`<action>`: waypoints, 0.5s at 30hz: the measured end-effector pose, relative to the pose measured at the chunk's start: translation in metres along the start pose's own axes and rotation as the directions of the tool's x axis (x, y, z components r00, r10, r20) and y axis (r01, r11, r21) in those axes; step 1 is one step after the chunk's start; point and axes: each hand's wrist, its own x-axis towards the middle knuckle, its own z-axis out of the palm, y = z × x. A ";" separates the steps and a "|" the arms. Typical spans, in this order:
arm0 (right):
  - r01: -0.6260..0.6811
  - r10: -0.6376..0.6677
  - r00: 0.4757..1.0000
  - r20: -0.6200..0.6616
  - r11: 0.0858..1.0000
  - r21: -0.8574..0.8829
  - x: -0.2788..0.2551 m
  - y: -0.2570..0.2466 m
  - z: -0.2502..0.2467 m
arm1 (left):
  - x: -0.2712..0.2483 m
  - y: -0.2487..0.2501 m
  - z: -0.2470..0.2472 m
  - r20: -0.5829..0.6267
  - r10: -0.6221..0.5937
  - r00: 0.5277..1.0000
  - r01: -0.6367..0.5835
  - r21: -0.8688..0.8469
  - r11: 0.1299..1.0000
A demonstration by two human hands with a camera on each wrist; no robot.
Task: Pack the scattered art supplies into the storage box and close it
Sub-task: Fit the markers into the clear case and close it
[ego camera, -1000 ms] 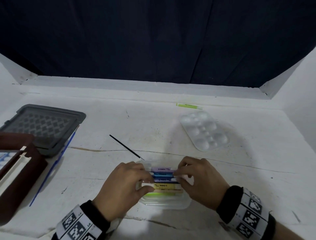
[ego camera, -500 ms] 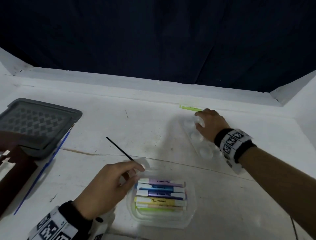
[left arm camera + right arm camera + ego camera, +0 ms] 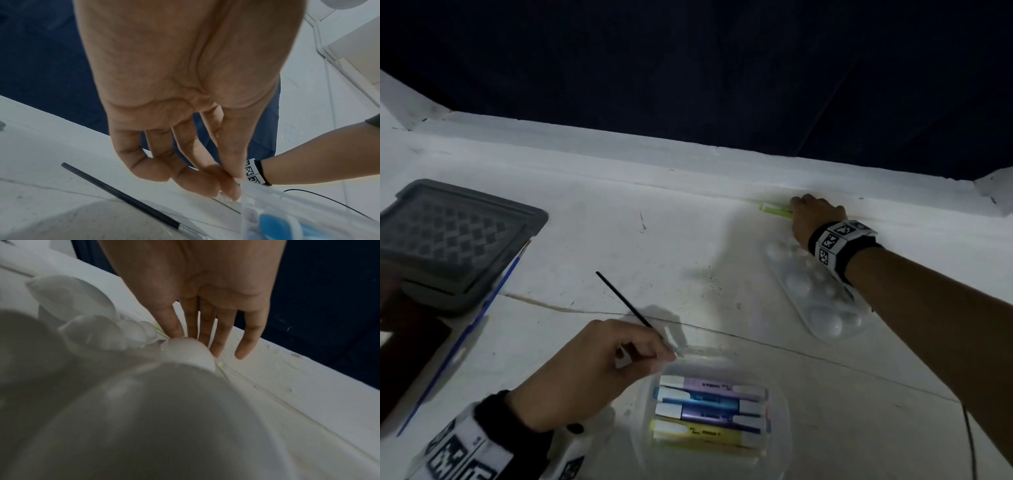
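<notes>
A clear plastic case [image 3: 781, 445] near the front edge holds several highlighters [image 3: 709, 407]. My left hand [image 3: 671, 353] pinches the case's far left corner between thumb and fingers; the left wrist view shows the left hand [image 3: 232, 186] on the clear case's rim [image 3: 267, 199]. My right hand [image 3: 796, 205] reaches across the white palette [image 3: 822, 308] to the far ledge. Its straight fingers [image 3: 213, 345] lie on a green highlighter [image 3: 774, 209] and cover its right end. A thin black brush [image 3: 619, 296] lies just beyond my left hand.
A grey storage box part with a diamond pattern [image 3: 448, 240] sits at the far left, a dark brown case [image 3: 400, 342] in front of it. A blue brush [image 3: 465, 335] lies along their right side. A raised white ledge [image 3: 619, 150] borders the table's back.
My right hand let go of the case and reached over the palette to the green highlighter at the back. My left hand shifted to the case's far left corner.
</notes>
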 end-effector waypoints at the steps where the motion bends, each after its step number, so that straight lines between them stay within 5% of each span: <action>1: -0.003 0.003 1.000 0.002 0.999 -0.054 0.001 -0.001 0.000 | 0.000 -0.001 0.000 0.001 0.004 1.000 -0.004 0.000 1.000; 10: 0.063 -0.087 0.991 -0.104 0.976 -0.210 -0.016 -0.020 -0.023 | -0.001 -0.004 0.003 -0.031 0.026 0.999 -0.025 0.045 0.999; 15: 0.225 -0.173 0.911 -0.373 0.969 0.100 -0.071 -0.042 -0.058 | -0.007 -0.004 0.005 -0.030 0.050 0.998 -0.047 0.078 0.996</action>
